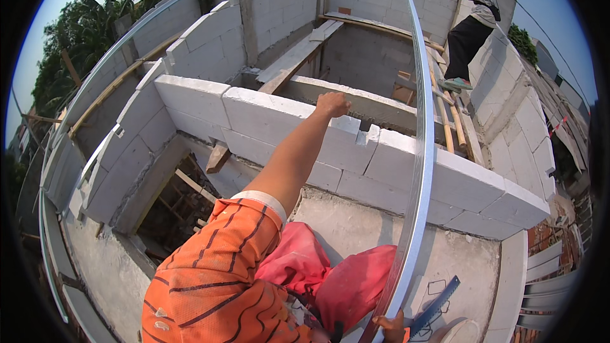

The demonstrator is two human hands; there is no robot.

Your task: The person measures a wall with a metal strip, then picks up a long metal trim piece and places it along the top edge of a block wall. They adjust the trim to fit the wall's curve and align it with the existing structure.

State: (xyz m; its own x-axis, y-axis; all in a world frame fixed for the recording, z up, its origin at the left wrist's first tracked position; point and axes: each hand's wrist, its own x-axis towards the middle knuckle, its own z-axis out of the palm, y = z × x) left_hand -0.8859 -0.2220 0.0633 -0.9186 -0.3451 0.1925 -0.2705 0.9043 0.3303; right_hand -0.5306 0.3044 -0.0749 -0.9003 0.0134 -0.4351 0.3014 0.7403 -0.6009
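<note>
Rail (427, 133) points lengthwise straight ahead.

Orange fabric shirt (210, 267) with dark stripes, pinkish-red cloth trousers (356, 279).
Long silver metal channel (427, 146); flat blue strip-shaped tool (435, 308); rectangular off-white wall blocks (267, 104); co-worker's loose black cloth trousers (467, 46).

Metal beam (426, 133) in right hand (391, 328)
</note>
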